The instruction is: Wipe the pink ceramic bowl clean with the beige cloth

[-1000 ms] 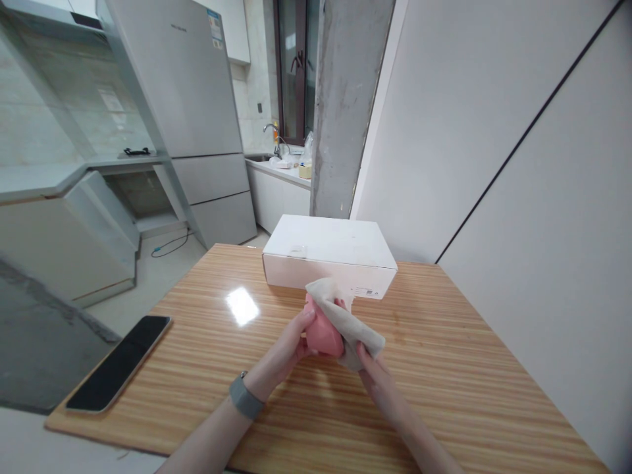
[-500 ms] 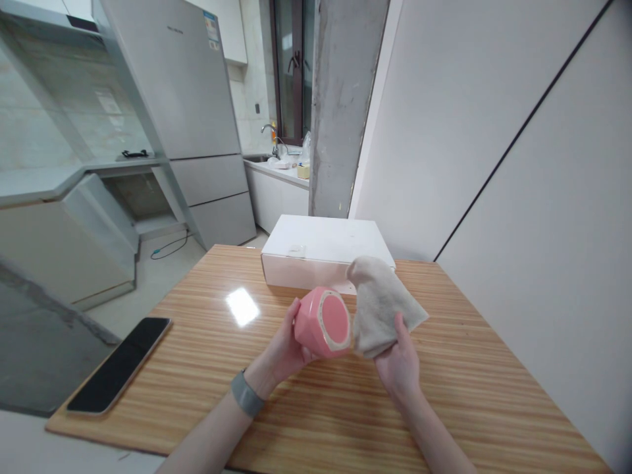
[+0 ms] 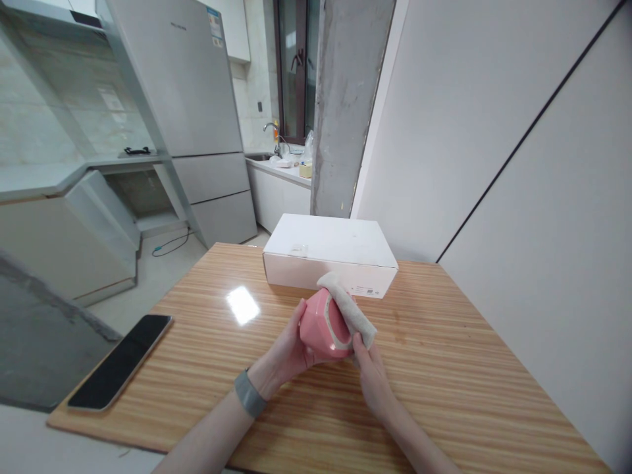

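Note:
A pink faceted ceramic vessel (image 3: 316,327), perhaps a cup or small pot, is tipped on its side with its pale-ringed base turned toward me and to the right. My left hand (image 3: 290,349) wraps around it from the left, thumb on top. A beige cloth (image 3: 349,309) lies against the right side of the base, partly covering it. My right hand (image 3: 369,368) grips the cloth's lower end, thumb on the near face; its other fingers are mostly hidden. The vessel's opening is out of sight.
On the wooden table (image 3: 444,375), a white box (image 3: 326,238) sits behind my hands. A dark-screened phone or tablet (image 3: 121,362) rests at the left edge. A white wall (image 3: 494,131) borders the right side; a fridge (image 3: 168,79) stands farther back.
My right hand has moved left with the cloth and brought it onto the vessel's base. The vessel has shifted slightly right in my left hand's hold.

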`<action>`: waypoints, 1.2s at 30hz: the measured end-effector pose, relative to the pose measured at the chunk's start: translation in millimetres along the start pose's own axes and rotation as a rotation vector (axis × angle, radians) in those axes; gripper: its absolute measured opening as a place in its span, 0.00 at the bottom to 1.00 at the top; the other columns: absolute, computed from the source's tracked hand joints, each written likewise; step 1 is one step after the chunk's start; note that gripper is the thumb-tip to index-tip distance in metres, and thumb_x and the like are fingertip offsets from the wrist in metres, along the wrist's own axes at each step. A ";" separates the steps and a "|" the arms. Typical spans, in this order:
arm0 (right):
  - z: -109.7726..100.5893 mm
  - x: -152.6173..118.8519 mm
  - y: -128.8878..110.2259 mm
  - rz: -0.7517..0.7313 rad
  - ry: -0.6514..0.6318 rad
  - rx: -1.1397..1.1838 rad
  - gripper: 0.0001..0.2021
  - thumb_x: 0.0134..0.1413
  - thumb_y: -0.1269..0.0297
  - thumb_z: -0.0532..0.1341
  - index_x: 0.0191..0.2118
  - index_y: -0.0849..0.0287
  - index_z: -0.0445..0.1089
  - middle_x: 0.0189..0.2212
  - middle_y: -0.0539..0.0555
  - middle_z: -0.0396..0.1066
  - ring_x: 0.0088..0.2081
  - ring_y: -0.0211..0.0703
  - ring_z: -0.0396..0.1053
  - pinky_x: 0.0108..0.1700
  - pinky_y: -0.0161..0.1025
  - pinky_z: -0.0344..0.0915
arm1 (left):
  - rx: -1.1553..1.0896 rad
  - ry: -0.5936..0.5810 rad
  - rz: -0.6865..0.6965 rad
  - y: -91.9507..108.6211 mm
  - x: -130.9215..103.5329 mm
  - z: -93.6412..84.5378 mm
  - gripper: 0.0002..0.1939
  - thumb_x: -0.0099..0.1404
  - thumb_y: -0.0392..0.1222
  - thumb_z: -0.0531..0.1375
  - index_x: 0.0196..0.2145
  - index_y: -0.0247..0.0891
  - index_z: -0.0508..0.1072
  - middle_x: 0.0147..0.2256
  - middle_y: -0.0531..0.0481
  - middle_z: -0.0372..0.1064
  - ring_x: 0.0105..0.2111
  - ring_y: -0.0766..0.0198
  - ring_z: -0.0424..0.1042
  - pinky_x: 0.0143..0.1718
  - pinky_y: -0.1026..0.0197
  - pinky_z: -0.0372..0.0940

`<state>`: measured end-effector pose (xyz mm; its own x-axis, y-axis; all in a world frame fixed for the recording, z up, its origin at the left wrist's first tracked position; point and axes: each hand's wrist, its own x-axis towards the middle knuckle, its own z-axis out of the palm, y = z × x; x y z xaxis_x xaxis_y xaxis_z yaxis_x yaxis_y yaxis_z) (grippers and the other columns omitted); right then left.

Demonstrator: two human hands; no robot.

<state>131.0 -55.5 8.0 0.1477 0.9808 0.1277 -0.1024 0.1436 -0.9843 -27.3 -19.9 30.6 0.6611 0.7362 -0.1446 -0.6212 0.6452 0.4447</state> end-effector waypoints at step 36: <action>-15.1 -1.3 -46.0 -0.458 -0.516 -0.297 0.25 0.64 0.47 0.48 0.62 0.49 0.60 0.61 0.53 0.63 0.64 0.54 0.56 0.66 0.57 0.46 | -0.050 0.042 -0.009 5.8 -4.9 5.2 0.35 0.69 0.62 0.44 0.52 0.28 0.70 0.47 0.38 0.75 0.43 0.53 0.75 0.43 0.56 0.68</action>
<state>150.3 -65.3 51.2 -0.3760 0.7793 0.5013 0.1393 0.5824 -0.8009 -31.9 -20.8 38.5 0.6495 0.7374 -0.1854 -0.6363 0.6606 0.3984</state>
